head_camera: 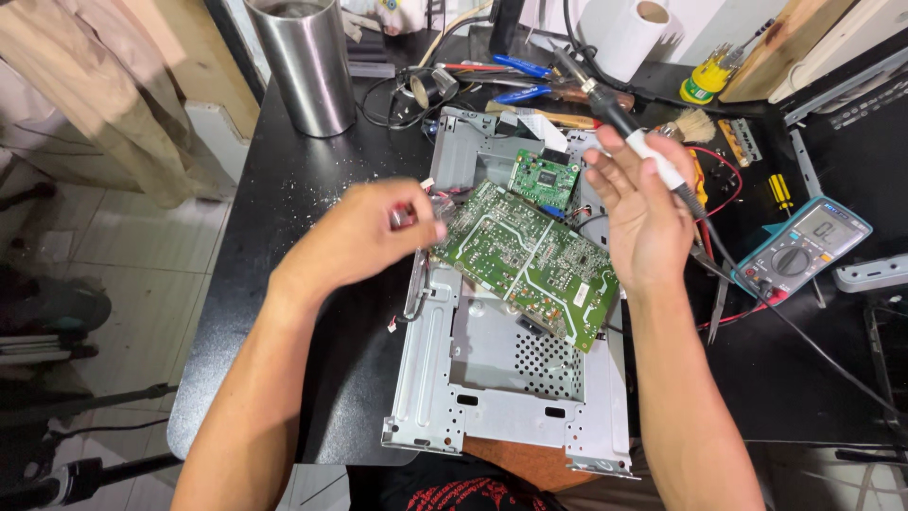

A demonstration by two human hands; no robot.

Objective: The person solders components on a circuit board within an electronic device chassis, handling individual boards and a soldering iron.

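Note:
My left hand [374,232] pinches a small dark part at its fingertips, right at the left edge of a large green circuit board [530,265]. The board lies tilted on a grey metal chassis [445,378]. A smaller green board [544,177] sits just beyond it on the same chassis. My right hand [643,213] hovers over the large board's right end with fingers spread, and a soldering iron [615,109] with a white and black handle rests between thumb and palm, tip pointing away. Its black cord [804,331] trails to the right.
A steel cylinder [307,61] stands at the back left. A multimeter [802,246] with red leads lies to the right. Pliers, screwdrivers, a brush [695,123] and a paper roll [629,33] crowd the back of the black table [284,237]. The table's left edge drops to tiled floor.

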